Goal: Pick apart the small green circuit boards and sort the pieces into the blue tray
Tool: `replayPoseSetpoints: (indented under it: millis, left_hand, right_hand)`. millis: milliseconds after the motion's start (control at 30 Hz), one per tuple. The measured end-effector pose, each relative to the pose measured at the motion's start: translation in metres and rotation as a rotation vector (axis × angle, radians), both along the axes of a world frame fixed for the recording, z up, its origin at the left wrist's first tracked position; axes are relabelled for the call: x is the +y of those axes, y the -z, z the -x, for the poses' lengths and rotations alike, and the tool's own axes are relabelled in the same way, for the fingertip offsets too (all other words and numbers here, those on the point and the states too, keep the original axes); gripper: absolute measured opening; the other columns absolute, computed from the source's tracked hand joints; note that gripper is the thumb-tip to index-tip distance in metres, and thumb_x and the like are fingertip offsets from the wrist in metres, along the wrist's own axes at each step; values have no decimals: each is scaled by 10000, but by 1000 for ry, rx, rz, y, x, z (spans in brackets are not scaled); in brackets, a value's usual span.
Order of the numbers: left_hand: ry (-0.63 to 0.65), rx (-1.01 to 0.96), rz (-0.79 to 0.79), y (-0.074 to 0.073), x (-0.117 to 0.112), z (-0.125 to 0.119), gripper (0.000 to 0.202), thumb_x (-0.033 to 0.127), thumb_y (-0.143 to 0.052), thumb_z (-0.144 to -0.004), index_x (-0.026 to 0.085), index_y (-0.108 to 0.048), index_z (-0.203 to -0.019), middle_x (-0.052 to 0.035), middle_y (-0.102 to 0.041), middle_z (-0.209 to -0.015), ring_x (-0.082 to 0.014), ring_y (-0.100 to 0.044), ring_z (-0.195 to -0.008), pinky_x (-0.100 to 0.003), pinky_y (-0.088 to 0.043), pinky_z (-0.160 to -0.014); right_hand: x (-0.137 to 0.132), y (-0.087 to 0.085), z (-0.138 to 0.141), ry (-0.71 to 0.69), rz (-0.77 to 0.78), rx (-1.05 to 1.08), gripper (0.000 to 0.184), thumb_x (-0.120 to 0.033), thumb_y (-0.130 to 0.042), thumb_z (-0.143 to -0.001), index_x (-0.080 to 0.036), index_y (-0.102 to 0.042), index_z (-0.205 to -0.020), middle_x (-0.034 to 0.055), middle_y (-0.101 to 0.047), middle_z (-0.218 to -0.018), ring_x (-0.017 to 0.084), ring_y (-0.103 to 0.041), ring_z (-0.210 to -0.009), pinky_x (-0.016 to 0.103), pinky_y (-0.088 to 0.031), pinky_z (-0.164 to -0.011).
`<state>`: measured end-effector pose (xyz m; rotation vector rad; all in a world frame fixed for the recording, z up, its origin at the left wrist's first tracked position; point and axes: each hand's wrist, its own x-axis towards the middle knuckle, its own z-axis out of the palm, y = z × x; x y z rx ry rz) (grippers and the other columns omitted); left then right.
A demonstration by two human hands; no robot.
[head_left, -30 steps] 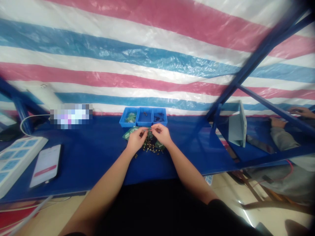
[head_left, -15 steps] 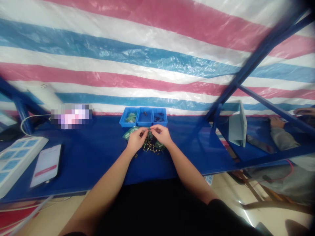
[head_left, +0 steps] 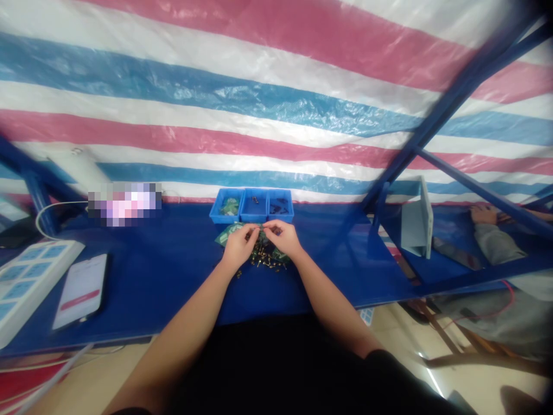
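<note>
My left hand (head_left: 240,242) and my right hand (head_left: 284,236) meet fingertip to fingertip over a heap of small brass-coloured and dark parts (head_left: 264,257). Both are closed in a pinch; whatever sits between the fingers is too small to make out. Green pieces like little circuit boards (head_left: 227,233) lie partly under my left hand. Just beyond my hands stand three joined blue bins: the left bin (head_left: 223,219) has green pieces in it, the middle bin (head_left: 253,218) a few small brownish parts, and the right bin (head_left: 280,217) dark thin parts.
On the left of the blue table (head_left: 173,271) are a phone (head_left: 82,291) and a white power strip (head_left: 37,282). A blurred-out object (head_left: 125,204) sits behind them. To the right, beyond a blue frame (head_left: 397,153), are a propped tablet (head_left: 425,216) and another person's arm (head_left: 496,239).
My right fingers have shifted very slightly; my left hand stays in place. At the far right, the other person's hands have moved lower and closer together.
</note>
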<state>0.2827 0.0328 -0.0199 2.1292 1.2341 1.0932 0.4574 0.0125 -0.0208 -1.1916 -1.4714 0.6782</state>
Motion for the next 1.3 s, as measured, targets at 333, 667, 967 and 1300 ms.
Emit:
replayPoseSetpoints:
  millis: [333,667,967,1300]
  left_hand:
    - [-2,-18,-3,-2,-1,0,297,439,-511,-919,231,-640,-1086,-8,-703,-791,-161,-634,-657,-262,-474,-635]
    - [9,-13,-31,1,0,0,281,442,-503,-923,225,-668,-992,-23,-722,-873,-171,-658,-726,-269,-485,-685]
    - [15,-31,-25,1,1,0,286,443,-536,-904,225,-656,-1045,6,-675,-721,-149,-616,-618,-257,-470,-627]
    - [15,-17,-30,1,0,0,283,439,-496,-927,224,-672,-979,-19,-718,-843,-165,-648,-704,-266,-477,-675]
  right_hand:
    - [0,-1,1,4,0,16,201,-313,-626,-805,-188,-717,-933,40,-737,-871,151,-655,-698,269,-531,-663]
    - [2,2,0,-5,-27,41,206,-308,-645,-789,-183,-725,-931,47,-736,-851,154,-646,-669,268,-523,-622]
    - [1,2,-1,-1,-41,43,194,-300,-639,-801,-176,-722,-926,48,-734,-848,153,-643,-667,275,-526,-634]
    - [1,2,0,3,-21,24,209,-325,-644,-796,-184,-721,-930,48,-736,-853,161,-657,-688,277,-537,-645]
